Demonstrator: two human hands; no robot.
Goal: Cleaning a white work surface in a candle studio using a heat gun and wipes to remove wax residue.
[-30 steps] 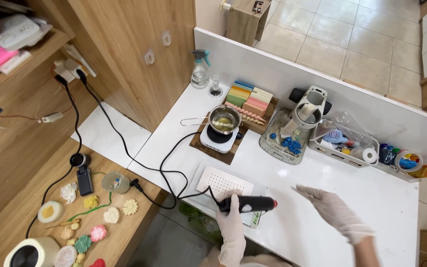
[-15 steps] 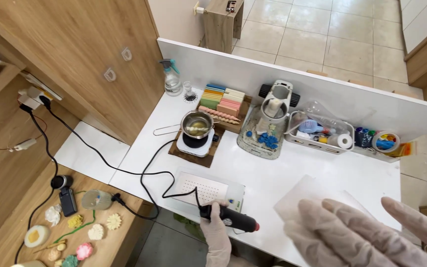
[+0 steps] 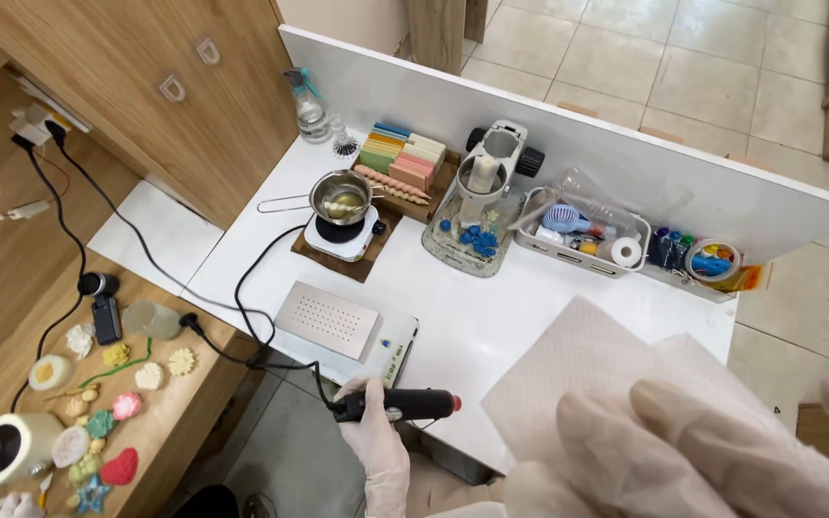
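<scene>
My left hand (image 3: 376, 436), in a white glove, grips a black corded hand tool (image 3: 397, 405) with a red tip, held level over the front edge of the white table (image 3: 472, 317). My right hand (image 3: 693, 451), also gloved, is raised close to the camera and holds a white paper towel (image 3: 592, 369) that covers the lower right of the view. A flat perforated metal plate device (image 3: 343, 326) lies just behind the tool.
A small pot on a hot plate (image 3: 341, 206), stacked coloured blocks (image 3: 403, 153), a white-and-black tabletop device (image 3: 486, 173), a tray of supplies (image 3: 578, 230) and tape rolls (image 3: 712, 261) line the back. A wooden side bench (image 3: 98, 384) holds moulded shapes and cables.
The view shifted left and closer. My right hand rose toward the camera with the paper towel, now filling the lower right. The left hand keeps holding the tool.
</scene>
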